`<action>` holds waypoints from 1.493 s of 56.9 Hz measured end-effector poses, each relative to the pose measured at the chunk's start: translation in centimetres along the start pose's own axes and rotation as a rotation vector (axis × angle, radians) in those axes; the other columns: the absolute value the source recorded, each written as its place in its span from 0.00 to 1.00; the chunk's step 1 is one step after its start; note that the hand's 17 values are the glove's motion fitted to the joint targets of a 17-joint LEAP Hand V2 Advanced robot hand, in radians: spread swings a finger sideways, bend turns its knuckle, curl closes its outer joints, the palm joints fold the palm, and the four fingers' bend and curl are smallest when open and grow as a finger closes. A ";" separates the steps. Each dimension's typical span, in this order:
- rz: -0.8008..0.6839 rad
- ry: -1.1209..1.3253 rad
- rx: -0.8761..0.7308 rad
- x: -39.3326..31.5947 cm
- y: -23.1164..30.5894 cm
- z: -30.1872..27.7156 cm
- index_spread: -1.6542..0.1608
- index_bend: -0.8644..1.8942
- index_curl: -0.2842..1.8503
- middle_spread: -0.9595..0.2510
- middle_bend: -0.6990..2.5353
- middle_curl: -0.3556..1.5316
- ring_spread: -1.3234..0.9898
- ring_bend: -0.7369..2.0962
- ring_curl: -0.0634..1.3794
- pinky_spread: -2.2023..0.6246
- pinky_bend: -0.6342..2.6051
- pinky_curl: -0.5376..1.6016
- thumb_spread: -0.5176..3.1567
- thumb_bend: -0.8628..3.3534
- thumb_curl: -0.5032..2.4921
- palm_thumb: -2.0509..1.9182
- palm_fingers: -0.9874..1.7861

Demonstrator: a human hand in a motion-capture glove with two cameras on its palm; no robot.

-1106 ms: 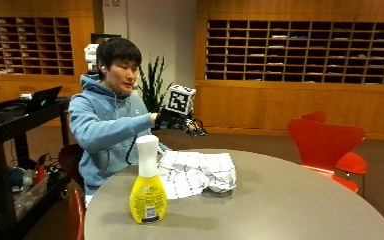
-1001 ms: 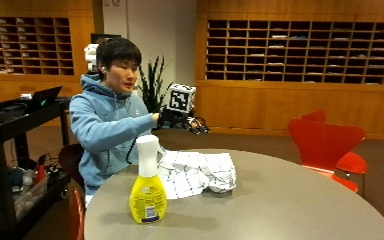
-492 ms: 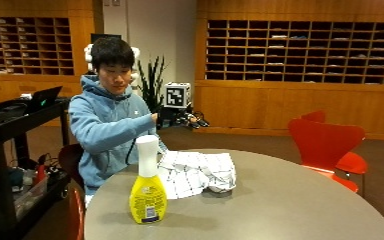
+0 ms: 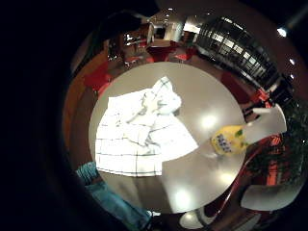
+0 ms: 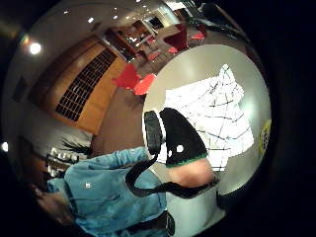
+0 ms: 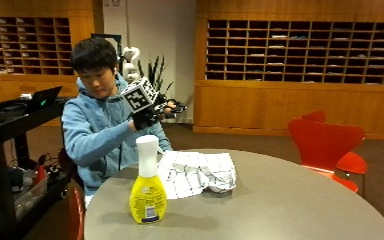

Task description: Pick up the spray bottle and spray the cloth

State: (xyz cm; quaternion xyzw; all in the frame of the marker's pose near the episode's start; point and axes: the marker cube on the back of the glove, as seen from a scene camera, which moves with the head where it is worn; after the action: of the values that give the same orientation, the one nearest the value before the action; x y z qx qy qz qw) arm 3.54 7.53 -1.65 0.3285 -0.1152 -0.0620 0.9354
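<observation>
From the outside view we see the black-gloved right hand [image 6: 149, 116] raised in the air above the round grey table [image 6: 292, 210], holding nothing; whether its fingers are spread or curled we cannot tell. The yellow plastic spray bottle with a white top [image 6: 147, 189] stands upright near the table's edge, just beside the white checked cloth [image 6: 195, 172].

In the little-finger palm view we find the bottle [image 4: 240, 135] beside the crumpled cloth [image 4: 139, 132].

In the thumb-side view the cloth [image 5: 217, 116] lies under the hand [image 5: 180, 138].
</observation>
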 end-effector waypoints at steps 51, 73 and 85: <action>0.457 -0.265 0.507 23.3 13.2 -4.4 0.74 0.34 0.26 0.76 0.29 0.38 0.60 0.35 0.23 0.87 0.28 0.42 0.45 0.20 0.28 0.66 0.51; 0.523 -0.657 0.554 28.0 5.7 -2.7 0.77 0.34 0.21 0.79 0.29 0.38 0.60 0.40 0.27 0.85 0.32 0.43 0.43 0.20 0.29 0.67 0.49; 0.591 -0.691 0.588 28.5 2.8 -1.9 0.78 0.34 0.20 0.80 0.30 0.38 0.60 0.43 0.27 0.84 0.34 0.43 0.42 0.20 0.29 0.67 0.50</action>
State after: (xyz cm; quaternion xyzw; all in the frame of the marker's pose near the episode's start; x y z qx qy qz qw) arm 31.67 5.39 3.71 0.4905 -0.5161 0.1342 0.6892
